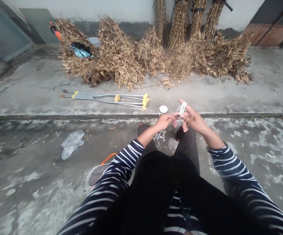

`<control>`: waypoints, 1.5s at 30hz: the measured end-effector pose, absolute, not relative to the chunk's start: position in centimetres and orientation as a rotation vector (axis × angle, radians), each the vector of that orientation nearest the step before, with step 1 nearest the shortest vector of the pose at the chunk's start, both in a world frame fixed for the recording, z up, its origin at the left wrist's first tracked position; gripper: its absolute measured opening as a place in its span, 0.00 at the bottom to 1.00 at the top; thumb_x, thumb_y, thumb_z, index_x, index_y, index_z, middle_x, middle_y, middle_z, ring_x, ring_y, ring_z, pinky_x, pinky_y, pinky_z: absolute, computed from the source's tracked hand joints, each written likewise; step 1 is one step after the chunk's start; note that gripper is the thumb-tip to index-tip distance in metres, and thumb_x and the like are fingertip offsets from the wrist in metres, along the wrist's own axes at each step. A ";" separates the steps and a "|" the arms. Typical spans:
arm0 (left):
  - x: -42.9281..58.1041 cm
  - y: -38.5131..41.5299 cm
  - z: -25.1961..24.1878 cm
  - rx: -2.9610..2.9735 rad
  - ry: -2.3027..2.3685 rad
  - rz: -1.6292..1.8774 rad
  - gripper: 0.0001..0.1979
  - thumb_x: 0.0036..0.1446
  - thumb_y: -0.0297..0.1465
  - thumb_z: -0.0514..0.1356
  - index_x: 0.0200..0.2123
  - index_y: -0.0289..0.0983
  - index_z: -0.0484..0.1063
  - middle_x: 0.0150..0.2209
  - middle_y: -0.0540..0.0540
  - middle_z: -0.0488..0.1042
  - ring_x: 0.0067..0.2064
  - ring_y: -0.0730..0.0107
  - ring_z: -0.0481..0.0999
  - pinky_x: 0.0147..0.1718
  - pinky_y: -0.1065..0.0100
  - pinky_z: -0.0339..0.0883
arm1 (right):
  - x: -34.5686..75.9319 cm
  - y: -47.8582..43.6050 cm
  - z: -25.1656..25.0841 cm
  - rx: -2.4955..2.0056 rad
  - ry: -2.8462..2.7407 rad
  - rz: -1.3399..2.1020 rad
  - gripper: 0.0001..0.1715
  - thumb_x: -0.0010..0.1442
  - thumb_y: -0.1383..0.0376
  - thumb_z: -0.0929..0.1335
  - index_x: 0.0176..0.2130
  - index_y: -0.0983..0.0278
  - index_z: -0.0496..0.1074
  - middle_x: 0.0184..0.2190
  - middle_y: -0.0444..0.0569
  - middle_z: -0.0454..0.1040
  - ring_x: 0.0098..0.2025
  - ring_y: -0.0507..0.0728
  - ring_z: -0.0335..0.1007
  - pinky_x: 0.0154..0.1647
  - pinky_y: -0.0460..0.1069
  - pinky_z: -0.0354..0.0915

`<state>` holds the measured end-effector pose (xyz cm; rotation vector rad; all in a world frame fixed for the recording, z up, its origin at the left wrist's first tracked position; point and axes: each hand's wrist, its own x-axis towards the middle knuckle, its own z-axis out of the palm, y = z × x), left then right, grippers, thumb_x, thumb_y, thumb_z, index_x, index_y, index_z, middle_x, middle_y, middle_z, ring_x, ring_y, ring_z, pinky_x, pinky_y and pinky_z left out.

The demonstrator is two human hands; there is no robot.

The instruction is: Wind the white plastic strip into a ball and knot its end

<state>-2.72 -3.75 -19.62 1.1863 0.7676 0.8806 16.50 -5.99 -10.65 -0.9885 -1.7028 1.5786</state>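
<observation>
Holds white cord [183,108] just right of frame centre, pinched narrowly in left hand [164,121], already looped over spread fingers of right hand [194,120]. Seems only partly wound: leaves loose strands [164,132] below white roll [163,109] near mid-frame.

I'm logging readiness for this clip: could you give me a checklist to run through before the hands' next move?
1. White cord looped over the fingers of the right hand: ok.
2. Left hand has a firm grip on the cord: cannot tell; the fingertips are too small to judge.
3. Loose white strand below the hands lies straight: not ok, it hangs in curls.
4. Round white object apart from both hands: ok.
5. Crutches clear of the hands: ok, lying on the concrete ledge.
</observation>
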 end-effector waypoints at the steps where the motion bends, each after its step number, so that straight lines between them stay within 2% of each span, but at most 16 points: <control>1: -2.9 -4.2 -19.7 1.186 0.752 0.857 0.21 0.60 0.45 0.68 0.37 0.30 0.75 0.26 0.44 0.80 0.26 0.68 0.80 0.34 0.67 0.73 | 16.6 -5.8 -10.7 -1.028 -1.719 1.517 0.54 0.69 0.52 0.70 0.78 0.48 0.36 0.59 0.57 0.78 0.19 0.48 0.74 0.16 0.44 0.68; 5: -4.0 -6.1 -19.1 1.227 0.734 0.715 0.24 0.60 0.49 0.67 0.37 0.30 0.74 0.25 0.43 0.80 0.25 0.69 0.80 0.31 0.68 0.72 | 16.8 -5.2 -11.2 -1.143 -1.766 1.277 0.49 0.71 0.53 0.67 0.78 0.49 0.39 0.61 0.57 0.77 0.19 0.48 0.73 0.18 0.46 0.71; 10: -6.0 -7.2 -16.0 1.303 0.723 0.577 0.22 0.60 0.47 0.67 0.34 0.31 0.74 0.23 0.45 0.79 0.22 0.71 0.77 0.28 0.70 0.69 | 17.7 -4.4 -13.3 -1.268 -1.953 1.055 0.43 0.72 0.59 0.65 0.78 0.52 0.46 0.55 0.55 0.81 0.17 0.49 0.68 0.23 0.49 0.72; 12: -6.8 -6.7 -14.3 1.352 0.710 0.552 0.22 0.60 0.47 0.67 0.32 0.32 0.74 0.22 0.45 0.78 0.21 0.73 0.75 0.27 0.71 0.68 | 17.9 -4.6 -14.0 -1.422 -2.120 0.931 0.40 0.71 0.63 0.64 0.77 0.54 0.50 0.48 0.52 0.84 0.16 0.49 0.66 0.31 0.51 0.74; 14: -7.5 -5.7 -12.8 1.392 0.697 0.545 0.21 0.60 0.46 0.67 0.31 0.31 0.75 0.22 0.46 0.78 0.21 0.74 0.75 0.27 0.71 0.67 | 18.0 -5.2 -14.4 -1.551 -2.310 0.856 0.39 0.71 0.66 0.63 0.76 0.57 0.54 0.34 0.47 0.85 0.17 0.50 0.66 0.37 0.50 0.72; 16: -7.9 -4.4 -11.7 1.405 0.711 0.584 0.19 0.61 0.42 0.67 0.30 0.31 0.76 0.21 0.45 0.77 0.22 0.74 0.74 0.28 0.71 0.67 | 18.0 -6.2 -14.4 -1.541 -2.462 0.922 0.37 0.71 0.68 0.62 0.75 0.58 0.57 0.22 0.42 0.80 0.16 0.51 0.66 0.36 0.48 0.70; 17: -8.0 -3.6 -11.5 1.401 0.731 0.616 0.17 0.61 0.40 0.67 0.30 0.31 0.76 0.21 0.46 0.77 0.21 0.75 0.74 0.29 0.70 0.67 | 18.0 -6.8 -14.2 -1.484 -2.502 1.013 0.36 0.71 0.68 0.61 0.75 0.58 0.57 0.21 0.41 0.78 0.16 0.51 0.66 0.35 0.47 0.70; 18: -8.1 -2.9 -11.4 1.389 0.758 0.649 0.16 0.62 0.38 0.67 0.29 0.30 0.76 0.20 0.46 0.76 0.21 0.75 0.72 0.29 0.70 0.67 | 18.0 -7.4 -14.0 -1.407 -2.510 1.133 0.36 0.72 0.69 0.61 0.75 0.56 0.57 0.23 0.41 0.80 0.15 0.50 0.66 0.32 0.47 0.70; 22: -7.7 -0.7 -12.6 1.281 0.866 0.710 0.16 0.63 0.34 0.66 0.27 0.30 0.75 0.17 0.47 0.73 0.17 0.78 0.68 0.25 0.71 0.62 | 17.7 -8.8 -12.6 -1.095 -2.296 1.714 0.40 0.72 0.67 0.63 0.76 0.47 0.51 0.49 0.48 0.84 0.16 0.46 0.70 0.23 0.44 0.70; 26: -6.4 -1.0 -15.4 1.195 0.922 0.680 0.17 0.63 0.37 0.68 0.27 0.30 0.75 0.17 0.48 0.72 0.17 0.78 0.68 0.23 0.73 0.61 | 17.5 -8.6 -11.0 -0.834 -1.991 2.079 0.42 0.73 0.61 0.66 0.77 0.50 0.46 0.55 0.54 0.82 0.18 0.45 0.73 0.21 0.42 0.69; 31: -5.2 -3.8 -18.1 1.128 0.843 0.625 0.24 0.59 0.48 0.69 0.31 0.30 0.76 0.17 0.48 0.73 0.16 0.77 0.68 0.19 0.74 0.60 | 17.3 -6.9 -11.4 -0.801 -1.662 1.902 0.53 0.67 0.54 0.73 0.78 0.51 0.43 0.53 0.56 0.82 0.16 0.46 0.71 0.16 0.43 0.67; 34: -4.8 -5.7 -18.1 1.104 0.804 0.654 0.29 0.60 0.52 0.66 0.46 0.29 0.77 0.16 0.51 0.71 0.14 0.77 0.66 0.18 0.74 0.58 | 17.0 -5.7 -12.6 -0.908 -1.596 1.741 0.58 0.64 0.51 0.74 0.78 0.51 0.39 0.51 0.54 0.84 0.16 0.47 0.72 0.16 0.43 0.67; 36: -4.5 -6.6 -17.7 1.104 0.766 0.676 0.34 0.62 0.53 0.64 0.57 0.30 0.73 0.17 0.53 0.71 0.14 0.77 0.65 0.17 0.75 0.57 | 16.7 -5.2 -13.2 -0.992 -1.622 1.639 0.59 0.64 0.50 0.73 0.78 0.50 0.38 0.50 0.53 0.84 0.17 0.48 0.73 0.16 0.43 0.68; 38: -4.3 -7.1 -17.4 1.112 0.743 0.665 0.37 0.61 0.51 0.65 0.62 0.30 0.69 0.17 0.54 0.71 0.14 0.77 0.65 0.17 0.75 0.57 | 16.5 -5.1 -13.4 -1.073 -1.685 1.549 0.57 0.65 0.51 0.71 0.78 0.49 0.38 0.52 0.53 0.83 0.18 0.48 0.74 0.16 0.43 0.69; 42: -4.3 -7.1 -17.3 1.151 0.794 0.585 0.31 0.56 0.45 0.70 0.54 0.29 0.72 0.16 0.54 0.71 0.13 0.77 0.64 0.16 0.75 0.56 | 16.6 -5.3 -12.9 -1.208 -1.872 1.312 0.47 0.69 0.55 0.67 0.78 0.48 0.43 0.56 0.52 0.81 0.18 0.48 0.72 0.18 0.45 0.70; 45: -5.0 -7.1 -16.8 1.218 0.818 0.522 0.17 0.62 0.41 0.65 0.42 0.31 0.73 0.16 0.52 0.72 0.14 0.78 0.65 0.17 0.76 0.57 | 17.2 -5.1 -13.0 -1.355 -2.073 1.042 0.42 0.71 0.61 0.64 0.78 0.52 0.48 0.48 0.52 0.84 0.17 0.50 0.70 0.27 0.50 0.74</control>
